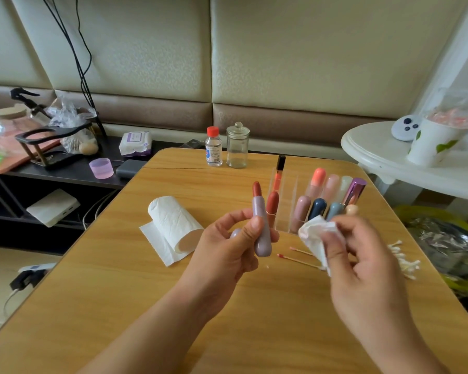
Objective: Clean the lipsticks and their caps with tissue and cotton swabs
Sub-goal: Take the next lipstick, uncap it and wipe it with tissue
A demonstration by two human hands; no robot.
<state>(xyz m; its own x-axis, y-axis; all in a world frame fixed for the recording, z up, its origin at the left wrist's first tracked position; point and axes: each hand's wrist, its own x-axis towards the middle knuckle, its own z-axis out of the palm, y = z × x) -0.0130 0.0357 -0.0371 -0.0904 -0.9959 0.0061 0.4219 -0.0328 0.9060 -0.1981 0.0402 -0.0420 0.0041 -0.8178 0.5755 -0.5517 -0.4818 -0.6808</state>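
- Our left hand has its fingers curled round an open mauve lipstick, held upright with the red-brown bullet up; a rounded mauve piece, probably its cap, shows tucked against the palm.
- Our right hand pinches a crumpled tissue between thumb and fingers, just beside the lipstick but not touching it.
- Under the right hand, two cotton swabs with reddened tips lie on the tabletop, so we judge some swabbing is already done; a pile of clean swabs lies further right.
- Just behind the hands, a clear organizer holds the other lipsticks, capped and upright in its compartments, plus a lip gloss tube. We cannot tell which of these are cleaned.
- To the left lies a tissue roll; at the far edge stand a red-capped bottle and a glass jar.
- Our judgement: the task is partway through, with this lipstick in hand for wiping and an unknown number left.
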